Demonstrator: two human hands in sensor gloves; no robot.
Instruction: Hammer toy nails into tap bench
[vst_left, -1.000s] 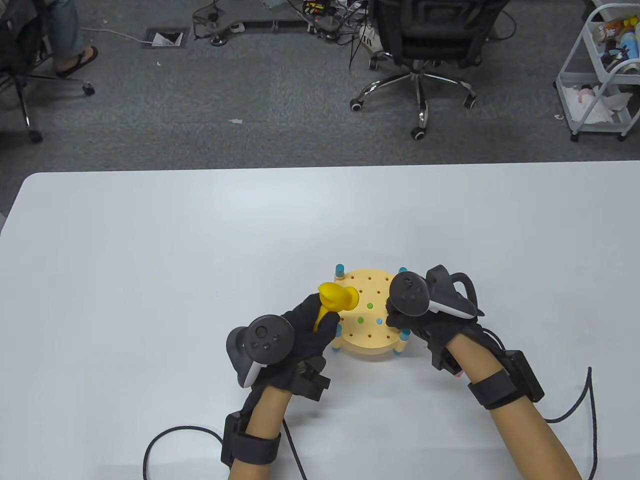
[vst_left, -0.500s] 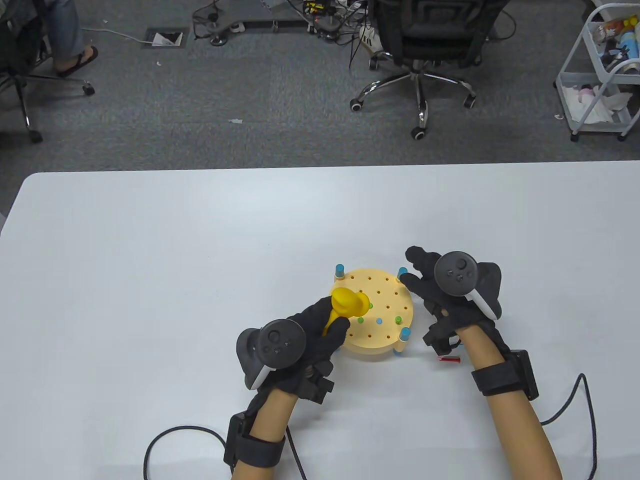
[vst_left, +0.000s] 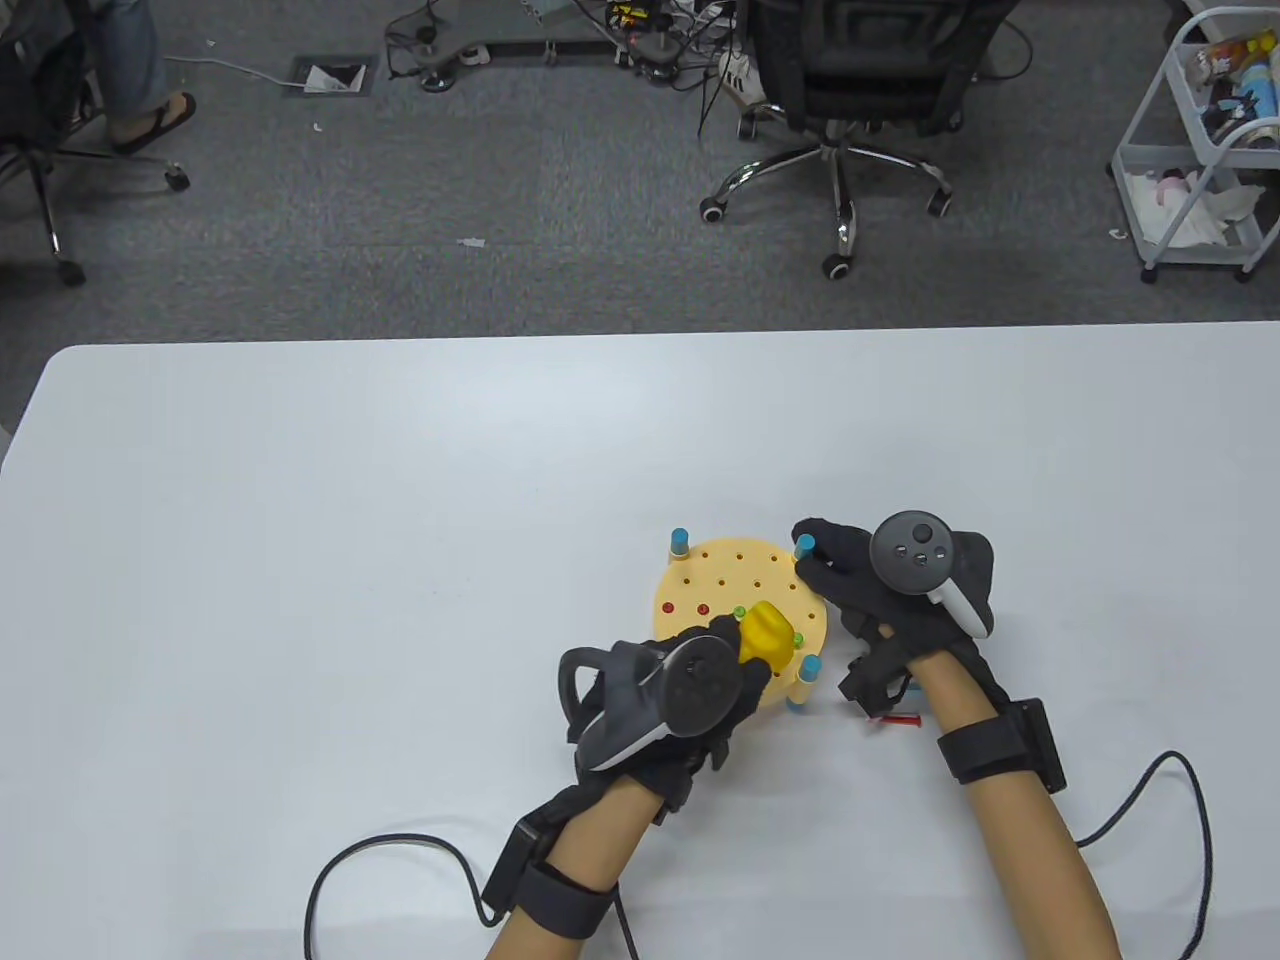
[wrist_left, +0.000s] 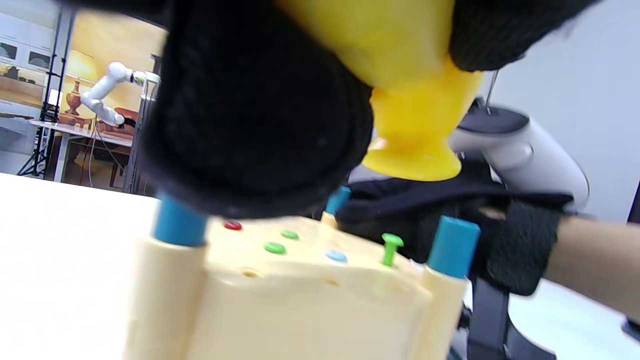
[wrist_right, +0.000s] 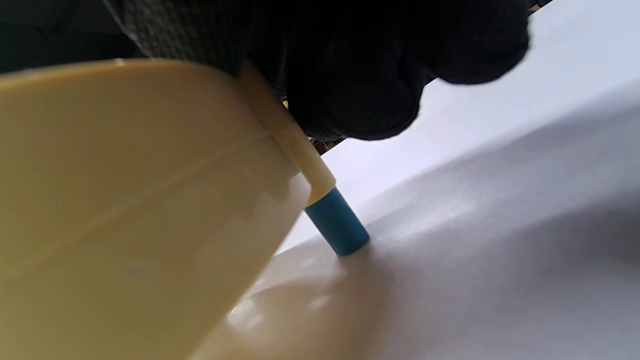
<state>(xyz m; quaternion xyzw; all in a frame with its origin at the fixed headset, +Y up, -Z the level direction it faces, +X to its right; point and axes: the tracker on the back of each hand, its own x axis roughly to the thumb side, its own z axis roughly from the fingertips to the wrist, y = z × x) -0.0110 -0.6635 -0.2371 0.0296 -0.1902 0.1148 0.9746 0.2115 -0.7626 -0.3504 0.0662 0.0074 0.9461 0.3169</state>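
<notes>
The round cream tap bench (vst_left: 700, 580) stands on blue legs on the white table. My left hand (vst_left: 728, 655) grips the yellow toy hammer (vst_left: 765, 632), whose head hangs over the bench's near right part. In the left wrist view the hammer head (wrist_left: 415, 145) is just above a raised green nail (wrist_left: 391, 247); red, green and blue nails sit flush beside it. My right hand (vst_left: 840, 575) rests its fingers on the bench's right rim by a blue post (vst_left: 805, 545). The right wrist view shows its fingers (wrist_right: 375, 75) over a bench leg (wrist_right: 337, 227).
A loose red nail (vst_left: 900, 718) lies on the table under my right wrist. Glove cables trail off the near table edge. An office chair (vst_left: 850, 80) and a white cart (vst_left: 1190, 150) stand on the floor beyond the far edge.
My left hand has swung the hammer right and down over the bench's near right part. My right hand left the bench top, opened, then settled on the right rim. A raised green nail appeared.
</notes>
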